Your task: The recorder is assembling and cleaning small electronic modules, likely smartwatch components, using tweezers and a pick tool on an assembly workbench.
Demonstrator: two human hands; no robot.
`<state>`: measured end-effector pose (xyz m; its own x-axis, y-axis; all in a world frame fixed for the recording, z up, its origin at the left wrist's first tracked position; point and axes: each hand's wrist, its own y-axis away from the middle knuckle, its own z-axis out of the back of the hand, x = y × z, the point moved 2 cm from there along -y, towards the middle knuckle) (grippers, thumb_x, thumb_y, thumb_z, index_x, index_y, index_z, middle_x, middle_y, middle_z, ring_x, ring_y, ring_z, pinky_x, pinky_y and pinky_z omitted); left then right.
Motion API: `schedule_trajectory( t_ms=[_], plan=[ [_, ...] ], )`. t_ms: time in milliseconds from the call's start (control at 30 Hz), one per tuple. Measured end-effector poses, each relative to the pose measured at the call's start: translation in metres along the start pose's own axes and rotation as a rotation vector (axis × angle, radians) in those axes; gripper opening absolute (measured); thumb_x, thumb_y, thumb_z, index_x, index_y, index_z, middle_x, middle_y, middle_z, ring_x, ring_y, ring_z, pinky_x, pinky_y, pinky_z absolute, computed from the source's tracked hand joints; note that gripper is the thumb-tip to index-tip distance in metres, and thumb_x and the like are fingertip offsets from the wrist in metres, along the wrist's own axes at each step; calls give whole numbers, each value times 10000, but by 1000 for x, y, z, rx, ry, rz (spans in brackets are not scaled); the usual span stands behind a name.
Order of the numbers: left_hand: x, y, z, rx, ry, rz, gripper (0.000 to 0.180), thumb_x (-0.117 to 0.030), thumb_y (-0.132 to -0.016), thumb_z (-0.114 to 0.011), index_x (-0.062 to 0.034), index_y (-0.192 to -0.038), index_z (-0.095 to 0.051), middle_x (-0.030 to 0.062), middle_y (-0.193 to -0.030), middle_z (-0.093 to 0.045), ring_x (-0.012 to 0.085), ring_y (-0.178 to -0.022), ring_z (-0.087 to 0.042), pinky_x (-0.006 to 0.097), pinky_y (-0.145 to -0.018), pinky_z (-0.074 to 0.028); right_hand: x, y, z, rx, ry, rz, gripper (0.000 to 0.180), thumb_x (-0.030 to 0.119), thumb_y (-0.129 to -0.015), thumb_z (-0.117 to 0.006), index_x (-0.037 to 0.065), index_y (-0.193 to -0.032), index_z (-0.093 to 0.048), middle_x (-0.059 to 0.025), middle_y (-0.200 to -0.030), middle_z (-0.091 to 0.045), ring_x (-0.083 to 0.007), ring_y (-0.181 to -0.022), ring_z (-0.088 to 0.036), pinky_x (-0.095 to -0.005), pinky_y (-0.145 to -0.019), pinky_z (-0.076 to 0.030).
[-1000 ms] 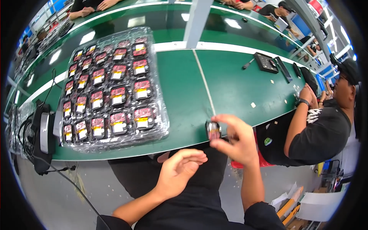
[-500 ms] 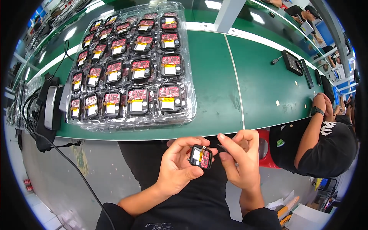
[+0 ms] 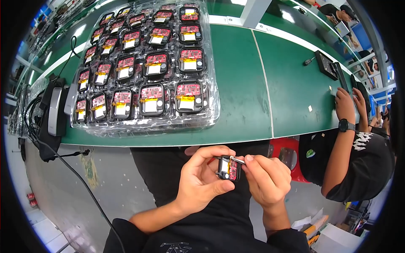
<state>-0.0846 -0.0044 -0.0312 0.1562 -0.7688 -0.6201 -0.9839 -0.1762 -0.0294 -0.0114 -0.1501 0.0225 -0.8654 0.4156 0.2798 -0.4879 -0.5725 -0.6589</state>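
"Largest first?"

"Stretched across the view, a long, smooth, green-topped desk (image 3: 238,84). At the right-hand side, in a black short-sleeved top and a dark watch, a co-worker (image 3: 363,168)."

"And after that?"

"On the desk, toward the left, a broad clear-plastic tray (image 3: 213,120). Just beside the tray's left end, near black cables, an upright black-and-grey box (image 3: 55,111)."

"Now the hands?"

"Left hand (image 3: 198,181): curled, with fingers and thumb closed around a thing by its edges. Right hand (image 3: 270,179): narrowed to a pinch, thumb and fingers together on a slim tool."

"Held in the left, what exactly?"

"A small black rounded-square case (image 3: 230,168), open side up and slightly tilted. In front of the body, off the desk, beyond its near edge. Inside: white block at left, red circuit board at right, yellow strip between. In rows in the tray, similar cases (image 3: 152,100)."

"And smallest of all?"

"The slim silvery tool (image 3: 239,160), tip at the upper edge of the case. Touching or just above? Too small to tell."
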Motion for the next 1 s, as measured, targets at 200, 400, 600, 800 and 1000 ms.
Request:
schedule_trajectory(
  t_ms=[200,400,600,800,1000],
  plan=[
    [2,-1,-3,10,-22,12,622,-49,-810,-836,19,-1324,-493,149,-1332,-528,270,-1252,-577,387,-1053,-482,-6,4,2,33,-96,-58,279,-18,-679,-825,-10,-939,-722,-81,-831,-697,-163,-541,-577,-270,-465,-425],
    [1,0,-2,33,-59,-15,598,8,-819,-810,21,-1324,-491,145,-1340,-516,264,-1261,-570,386,-1055,-484,-9,3,0,51,-199,-131,277,-26,-679,-827,-11,-933,-718,-84,-809,-686,-192,-563,-614,-278,-492,-475],
    [0,2,-2,18,-108,-23,571,55,-818,-789,37,-1311,-501,150,-1354,-496,272,-1273,-560,398,-1076,-478,-8,6,-3,48,-187,-115,266,-40,-684,-814,-15,-930,-715,-88,-805,-684,-194,-564,-618,-287,-491,-481],
    [-4,1,-3,45,-199,-97,588,66,-818,-782,46,-1334,-503,151,-1394,-438,282,-1278,-555,412,-1096,-472,-8,6,-3,27,-204,-126,278,-32,-676,-813,-15,-937,-720,-92,-802,-689,-193,-558,-618,-283,-484,-476],
    [-1,-2,0,52,-191,-79,590,64,-814,-786,46,-1338,-515,146,-1407,-426,275,-1277,-551,396,-1087,-478,-14,4,0,56,-190,-120,271,-18,-658,-818,-4,-913,-725,-79,-777,-668,-192,-555,-618,-283,-476,-469]
  ],
)
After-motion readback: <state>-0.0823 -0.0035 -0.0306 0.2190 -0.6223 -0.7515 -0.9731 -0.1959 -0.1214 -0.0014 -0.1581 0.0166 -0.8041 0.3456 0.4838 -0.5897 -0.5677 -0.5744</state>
